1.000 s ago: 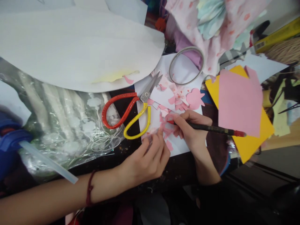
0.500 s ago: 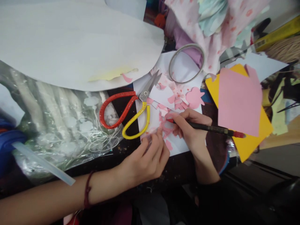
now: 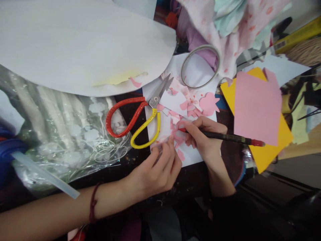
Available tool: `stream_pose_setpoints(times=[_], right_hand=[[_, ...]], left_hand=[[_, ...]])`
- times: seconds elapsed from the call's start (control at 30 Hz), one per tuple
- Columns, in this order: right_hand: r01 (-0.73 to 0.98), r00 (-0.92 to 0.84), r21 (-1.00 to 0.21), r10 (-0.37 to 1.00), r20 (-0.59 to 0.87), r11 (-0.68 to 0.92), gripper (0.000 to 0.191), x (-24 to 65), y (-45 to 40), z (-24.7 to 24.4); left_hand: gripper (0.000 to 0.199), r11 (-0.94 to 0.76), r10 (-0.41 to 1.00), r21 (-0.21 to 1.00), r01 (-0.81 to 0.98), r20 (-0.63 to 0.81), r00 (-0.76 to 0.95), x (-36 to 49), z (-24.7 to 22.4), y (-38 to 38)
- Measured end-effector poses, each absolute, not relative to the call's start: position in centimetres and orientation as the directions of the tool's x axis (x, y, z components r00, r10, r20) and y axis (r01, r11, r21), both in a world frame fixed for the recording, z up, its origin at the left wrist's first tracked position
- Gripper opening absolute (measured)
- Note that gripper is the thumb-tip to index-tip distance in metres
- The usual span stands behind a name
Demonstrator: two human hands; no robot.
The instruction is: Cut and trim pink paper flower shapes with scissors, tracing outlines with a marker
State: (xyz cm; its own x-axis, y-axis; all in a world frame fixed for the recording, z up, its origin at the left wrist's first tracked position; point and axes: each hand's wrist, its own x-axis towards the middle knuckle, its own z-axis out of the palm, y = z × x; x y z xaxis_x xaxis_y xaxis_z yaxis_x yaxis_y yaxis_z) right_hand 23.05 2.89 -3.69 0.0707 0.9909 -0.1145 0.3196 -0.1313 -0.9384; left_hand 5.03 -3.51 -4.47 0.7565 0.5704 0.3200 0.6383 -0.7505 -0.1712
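My right hand [image 3: 207, 137] is closed around a black pen [image 3: 225, 136] with a red tip and red end, its tip at a small pink paper cutout [image 3: 178, 134]. From the other side, my left hand [image 3: 160, 167] has its fingers curled together at the edge of that cutout, on a white sheet [image 3: 193, 155]. Whether the left fingertips pinch it is too small to tell. Above them lie pink scraps [image 3: 193, 108] and a pink cloud-like shape [image 3: 209, 103]. Scissors [image 3: 155, 99] with one red and one yellow handle rest left of the scraps, blades slightly apart.
A tape ring [image 3: 182, 68] lies at the top of the sheet. Pink paper [image 3: 258, 110] over yellow paper [image 3: 265, 157] is at the right. A clear bag [image 3: 72, 134], a large white board [image 3: 82, 43], a glue stick [image 3: 46, 175] and patterned cloth [image 3: 240, 43] surround the work.
Both hands and the pen hold nearly the same pose. The view has shifted very slightly.
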Motion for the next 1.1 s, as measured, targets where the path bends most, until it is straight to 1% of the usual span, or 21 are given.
stream_pose_setpoints(times=[0.1,0.2,0.5,0.57,0.63,0.7,0.73,0.87,1.03,1.1], right_hand=[[0.349,0.089,-0.92,0.984,-0.157,-0.178,0.033,22.7,2.8,-3.1],[0.366,0.101,-0.911,0.981,-0.164,-0.19,0.034,22.5,2.7,-2.7],[0.349,0.076,-0.928,0.991,-0.111,-0.131,0.033,22.9,2.3,-3.6],[0.321,0.146,-0.937,0.985,-0.096,-0.139,0.033,23.1,2.3,-3.5],[0.256,0.296,-0.958,0.954,-0.05,-0.13,0.034,23.7,2.4,-3.4],[0.179,0.445,-0.981,0.895,0.013,-0.075,0.038,24.3,2.7,-3.4],[0.153,0.493,-0.987,0.869,0.036,-0.046,0.039,24.7,2.8,-3.5],[0.105,0.552,-0.994,0.832,0.055,-0.005,0.038,25.4,3.3,-4.0],[0.125,0.565,-0.992,0.823,0.057,-0.017,0.035,25.2,3.3,-3.8],[0.13,0.596,-0.991,0.798,0.089,0.014,0.034,25.3,3.2,-3.6]], left_hand=[[0.036,-0.751,0.571,-0.169,0.638,0.319,0.756,5.0,-4.5,-3.5],[0.036,-0.752,0.571,-0.168,0.637,0.314,0.758,5.1,-4.5,-3.5],[0.037,-0.749,0.575,-0.161,0.642,0.323,0.752,5.1,-4.6,-3.5],[0.035,-0.743,0.577,-0.163,0.649,0.334,0.745,5.1,-4.7,-3.6],[0.034,-0.74,0.578,-0.162,0.652,0.341,0.741,5.1,-4.8,-3.6],[0.034,-0.741,0.579,-0.158,0.653,0.345,0.739,5.2,-4.8,-3.5],[0.034,-0.742,0.579,-0.154,0.653,0.345,0.739,5.2,-4.9,-3.5],[0.037,-0.74,0.588,-0.13,0.66,0.35,0.729,5.2,-4.8,-3.5],[0.044,-0.744,0.595,-0.131,0.655,0.317,0.739,5.0,-4.7,-3.8],[0.045,-0.744,0.594,-0.138,0.653,0.309,0.743,5.0,-4.7,-3.8]])
